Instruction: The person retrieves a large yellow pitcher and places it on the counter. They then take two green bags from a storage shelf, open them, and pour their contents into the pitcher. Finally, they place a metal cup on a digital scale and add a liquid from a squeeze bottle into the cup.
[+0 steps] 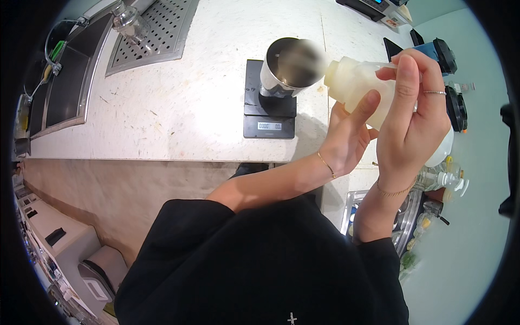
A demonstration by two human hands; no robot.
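Observation:
My left hand (349, 132) grips a translucent plastic bottle (357, 87) with pale yellow contents or tint from below. The bottle is tilted, its neck turned left towards a tall metal cup (270, 79) with a dark inside. At the bottle's upper side, my right hand (418, 97) pinches a thin clear strip (378, 63) between thumb and fingers; whether it belongs to the bottle I cannot tell. Under the cup is a black digital scale (269, 109) with a lit display. A round blur covers part of the cup's mouth and hides what is there.
A clear shaker (132, 24) rests on a perforated drain plate (170, 24) beside a steel sink (67, 85). A machine (375, 8) stands at the counter's far end. Several bottles (440, 178) and a steel container tray (349, 203) line the right. A bin (101, 268) is at lower left.

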